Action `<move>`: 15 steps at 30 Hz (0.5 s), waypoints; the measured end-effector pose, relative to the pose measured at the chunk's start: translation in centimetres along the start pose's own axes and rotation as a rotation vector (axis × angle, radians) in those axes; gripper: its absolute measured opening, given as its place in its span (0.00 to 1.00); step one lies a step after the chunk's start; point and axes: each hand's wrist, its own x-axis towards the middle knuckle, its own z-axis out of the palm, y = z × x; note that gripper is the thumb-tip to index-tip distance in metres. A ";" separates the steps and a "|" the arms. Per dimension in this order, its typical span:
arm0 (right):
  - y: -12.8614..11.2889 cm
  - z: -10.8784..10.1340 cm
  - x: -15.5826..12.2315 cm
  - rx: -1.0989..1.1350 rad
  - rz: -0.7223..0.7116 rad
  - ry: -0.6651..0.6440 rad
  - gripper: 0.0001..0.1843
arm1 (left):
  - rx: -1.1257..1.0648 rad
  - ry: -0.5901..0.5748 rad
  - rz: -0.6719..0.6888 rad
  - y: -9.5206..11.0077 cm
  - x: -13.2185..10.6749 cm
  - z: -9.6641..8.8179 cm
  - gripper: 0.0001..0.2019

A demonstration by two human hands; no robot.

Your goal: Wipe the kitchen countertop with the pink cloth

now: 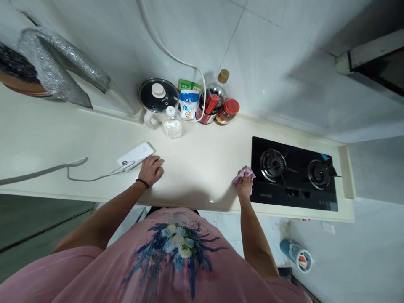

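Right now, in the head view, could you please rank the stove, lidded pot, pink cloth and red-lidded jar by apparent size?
1. Stove
2. Lidded pot
3. Pink cloth and red-lidded jar: too alike to rank, with the cloth partly hidden.

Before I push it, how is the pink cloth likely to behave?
The pink cloth looks floppy, judging by its crumpled folds. Gathered under the right hand, it may wrinkle when pushed. Its edge might catch on the adjacent black stovetop.

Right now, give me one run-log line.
left hand: on countertop beside white device | right hand: holding pink cloth at left edge of gas cooktop
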 end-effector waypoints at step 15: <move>-9.7 -1.3 25.0 -0.242 -0.242 -0.241 0.18 | 0.017 0.020 0.034 0.1 -0.1 0.2 0.19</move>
